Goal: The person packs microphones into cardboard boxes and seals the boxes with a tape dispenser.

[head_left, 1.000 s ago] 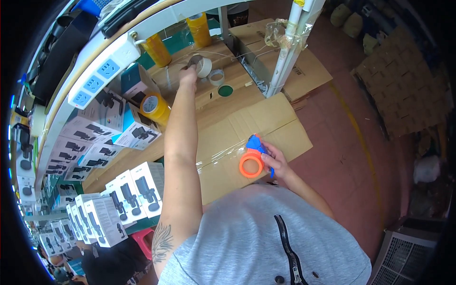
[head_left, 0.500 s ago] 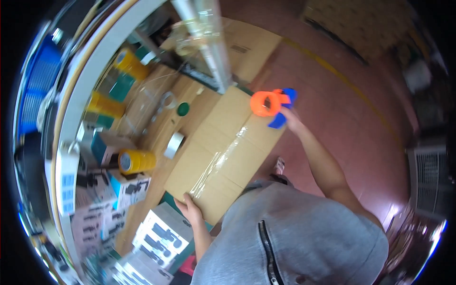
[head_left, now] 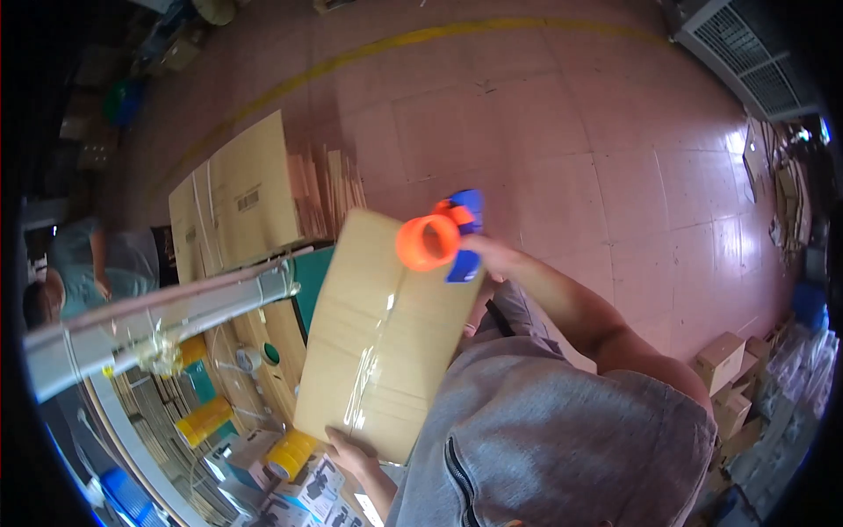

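Observation:
A closed cardboard box (head_left: 338, 342) with shiny clear tape (head_left: 373, 356) along its middle is tilted in front of me, between the bench and my body. My left hand (head_left: 353, 457) grips its near end, thumb on the top face and fingers partly hidden beneath. In my right hand (head_left: 488, 255) is an orange and blue tape dispenser (head_left: 428, 243), held over the box's far right corner. My fingers are wrapped round its handle, partly hidden.
On the wooden bench (head_left: 274, 329) at left lie yellow tape rolls (head_left: 204, 421) and small printed boxes (head_left: 316, 494). A pale frame bar (head_left: 219, 294) crosses above it. Flat cardboard (head_left: 250, 198) stands beyond. Another person (head_left: 83, 263) is at far left; cartons (head_left: 722, 360) sit at right.
My view has swung to the right, showing more floor. The box has turned more upright in the picture and the bench has shifted lower left. Both hands keep their holds.

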### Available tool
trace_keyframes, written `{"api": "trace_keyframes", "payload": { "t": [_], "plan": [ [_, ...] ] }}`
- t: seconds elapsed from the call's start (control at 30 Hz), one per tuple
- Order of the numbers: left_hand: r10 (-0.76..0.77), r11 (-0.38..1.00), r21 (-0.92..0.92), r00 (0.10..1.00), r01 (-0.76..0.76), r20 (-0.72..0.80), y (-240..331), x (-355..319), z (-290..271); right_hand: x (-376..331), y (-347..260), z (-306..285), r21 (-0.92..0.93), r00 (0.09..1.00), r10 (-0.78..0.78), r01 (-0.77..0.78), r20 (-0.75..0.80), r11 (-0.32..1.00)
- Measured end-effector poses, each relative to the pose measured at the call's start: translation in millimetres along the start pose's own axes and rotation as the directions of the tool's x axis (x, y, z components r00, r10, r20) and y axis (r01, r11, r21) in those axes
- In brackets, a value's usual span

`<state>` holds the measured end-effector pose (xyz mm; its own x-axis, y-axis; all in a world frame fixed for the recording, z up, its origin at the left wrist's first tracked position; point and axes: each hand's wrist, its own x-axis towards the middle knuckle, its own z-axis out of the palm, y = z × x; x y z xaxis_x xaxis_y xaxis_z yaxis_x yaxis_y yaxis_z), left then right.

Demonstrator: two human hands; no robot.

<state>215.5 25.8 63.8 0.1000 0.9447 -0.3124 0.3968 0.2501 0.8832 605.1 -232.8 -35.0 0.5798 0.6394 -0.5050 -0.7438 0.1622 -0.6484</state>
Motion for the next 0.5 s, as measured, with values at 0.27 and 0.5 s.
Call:
{"api": "trace_keyframes", "payload": {
  "t": [0.27,0.5],
  "plan": [
    [0.104,0.953,0.122,0.677,-0.278,0.729,112.2,18.0,328.7,-80.6,-27.1,-211.4,0.027,0.702,-0.425,0.534,-0.572,0.845],
    [0.171,0.796,0.199,0.527,-0.572,0.832,90.7,46.2,602.1,-25.7,-80.2,-335.1,0.016,0.487,-0.407,0.655,-0.773,0.755]
  ]
}}
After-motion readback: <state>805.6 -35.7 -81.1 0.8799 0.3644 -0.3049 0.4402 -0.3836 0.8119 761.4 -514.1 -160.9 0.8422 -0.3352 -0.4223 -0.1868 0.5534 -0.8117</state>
